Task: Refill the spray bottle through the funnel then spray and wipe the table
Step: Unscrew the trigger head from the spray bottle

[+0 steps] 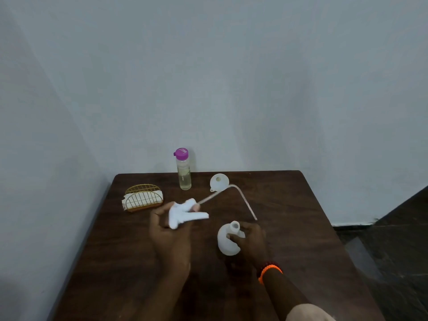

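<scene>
Sprayer head [185,213] off, held in left hand [169,230]; right hand [249,239] grips open bottle [228,242]. Funnel [218,181] unused on far surface [289,205]; filling, spraying, wiping remain.

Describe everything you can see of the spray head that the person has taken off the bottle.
The spray head is white, plastic-looking, with a nozzle and trigger. A long pale dip tube runs from it, bent sharply partway, its far end near the table. The left hand holds the head above the table, separate from the open white bottle held by the right hand. The tube passes just beside the funnel.
</scene>
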A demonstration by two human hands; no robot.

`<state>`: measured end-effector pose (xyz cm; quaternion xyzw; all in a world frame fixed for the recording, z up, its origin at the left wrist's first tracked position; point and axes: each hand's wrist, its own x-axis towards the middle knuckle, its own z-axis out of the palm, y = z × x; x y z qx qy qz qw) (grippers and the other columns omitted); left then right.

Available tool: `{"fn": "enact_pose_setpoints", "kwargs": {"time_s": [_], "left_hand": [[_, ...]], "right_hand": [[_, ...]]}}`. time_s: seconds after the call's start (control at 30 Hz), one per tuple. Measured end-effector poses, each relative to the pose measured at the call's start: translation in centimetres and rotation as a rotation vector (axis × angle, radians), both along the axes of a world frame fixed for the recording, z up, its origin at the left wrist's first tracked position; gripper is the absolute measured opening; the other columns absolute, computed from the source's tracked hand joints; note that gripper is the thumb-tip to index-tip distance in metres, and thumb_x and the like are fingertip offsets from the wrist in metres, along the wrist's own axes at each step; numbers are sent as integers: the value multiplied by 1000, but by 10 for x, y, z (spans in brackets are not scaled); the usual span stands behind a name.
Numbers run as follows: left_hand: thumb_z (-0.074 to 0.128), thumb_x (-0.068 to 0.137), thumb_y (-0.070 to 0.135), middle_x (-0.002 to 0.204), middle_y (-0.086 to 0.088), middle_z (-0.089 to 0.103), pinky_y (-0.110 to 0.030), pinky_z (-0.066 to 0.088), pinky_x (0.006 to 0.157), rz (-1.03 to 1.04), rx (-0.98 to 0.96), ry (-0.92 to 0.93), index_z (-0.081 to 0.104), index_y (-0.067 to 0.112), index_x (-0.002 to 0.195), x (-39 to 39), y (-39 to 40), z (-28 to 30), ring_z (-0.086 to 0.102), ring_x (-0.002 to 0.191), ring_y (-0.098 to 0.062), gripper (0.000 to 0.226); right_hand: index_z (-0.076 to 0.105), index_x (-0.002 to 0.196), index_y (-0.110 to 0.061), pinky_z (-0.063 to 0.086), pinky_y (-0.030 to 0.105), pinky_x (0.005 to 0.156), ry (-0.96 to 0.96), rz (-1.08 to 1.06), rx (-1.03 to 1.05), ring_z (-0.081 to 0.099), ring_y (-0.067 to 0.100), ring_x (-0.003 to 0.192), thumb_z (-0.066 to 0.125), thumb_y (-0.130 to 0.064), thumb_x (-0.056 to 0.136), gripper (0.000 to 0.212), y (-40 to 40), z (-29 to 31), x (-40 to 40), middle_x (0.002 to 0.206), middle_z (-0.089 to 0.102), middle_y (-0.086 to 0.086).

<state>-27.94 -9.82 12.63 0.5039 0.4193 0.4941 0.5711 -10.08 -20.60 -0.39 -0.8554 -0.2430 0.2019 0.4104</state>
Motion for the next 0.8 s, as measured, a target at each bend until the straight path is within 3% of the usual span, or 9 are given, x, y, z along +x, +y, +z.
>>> {"fn": "enact_pose_setpoints", "kwargs": {"time_s": [0.13, 0.2, 0.3, 0.43, 0.57, 0.63, 0.67, 0.73, 0.8], "left_hand": [[88, 70, -1, 111, -17, 73, -38, 64, 75, 101, -482, -202, 60, 5, 119, 11, 54, -40, 75, 97, -27, 57], [84, 76, 1, 111, -22, 71, -36, 65, 71, 56, -693, -170, 58, -2, 125, 13, 71, -61, 76, 91, -29, 56], [80, 83, 14, 113, -21, 67, -34, 63, 71, -51, -851, -51, 49, -4, 135, 18, 84, -92, 71, 94, -27, 63], [72, 92, 25, 123, -24, 58, -39, 54, 92, -155, -924, 81, 36, -2, 146, 22, 89, -115, 61, 118, -33, 71], [66, 96, 27, 137, -29, 55, -40, 51, 95, -177, -929, 219, 33, -4, 147, 26, 95, -129, 58, 126, -36, 67], [64, 98, 26, 133, -31, 56, -39, 53, 87, -163, -915, 262, 32, -3, 148, 28, 98, -132, 63, 117, -37, 66], [63, 98, 25, 130, -31, 56, -38, 55, 79, -164, -905, 286, 31, -2, 148, 29, 100, -134, 66, 103, -36, 65], [62, 99, 24, 131, -32, 55, -34, 51, 64, -181, -897, 333, 31, -1, 147, 31, 101, -137, 59, 73, -28, 63], [60, 100, 23, 136, -31, 53, -32, 48, 61, -199, -877, 375, 32, -2, 146, 33, 104, -143, 53, 65, -24, 59]], "right_hand": [[78, 111, -31, 61, 36, 83, 8, -7, -11, 71, -2, 87, 88, -41, 68, 45, 1, 2, -2, 94, 78, -16], [79, 108, -33, 62, 37, 80, 7, -16, -4, 72, 0, 85, 87, -43, 66, 44, 0, 3, -3, 89, 78, -16], [79, 107, -31, 62, 38, 81, 1, -26, -3, 72, 1, 83, 89, -40, 67, 42, 0, 4, -3, 88, 79, -14], [77, 113, -29, 61, 39, 85, -13, -16, -13, 70, 2, 88, 88, -40, 70, 46, -1, 3, -5, 97, 79, -10], [76, 114, -31, 61, 40, 86, -11, -17, -24, 70, 1, 89, 87, -44, 70, 47, -1, 1, -6, 95, 79, -11], [77, 113, -32, 61, 40, 86, -17, -21, -25, 70, 3, 95, 87, -44, 70, 47, -1, 1, -7, 100, 78, -13], [77, 113, -32, 61, 40, 86, -20, -19, -27, 70, 4, 96, 87, -43, 70, 46, 0, 1, -7, 102, 78, -13], [77, 112, -32, 61, 41, 85, -13, -19, -38, 70, 4, 95, 87, -43, 70, 45, 0, 1, -9, 100, 78, -13], [77, 112, -31, 61, 40, 85, 11, -22, -49, 70, 3, 94, 86, -48, 67, 49, -2, 0, -11, 98, 78, -13]]}}
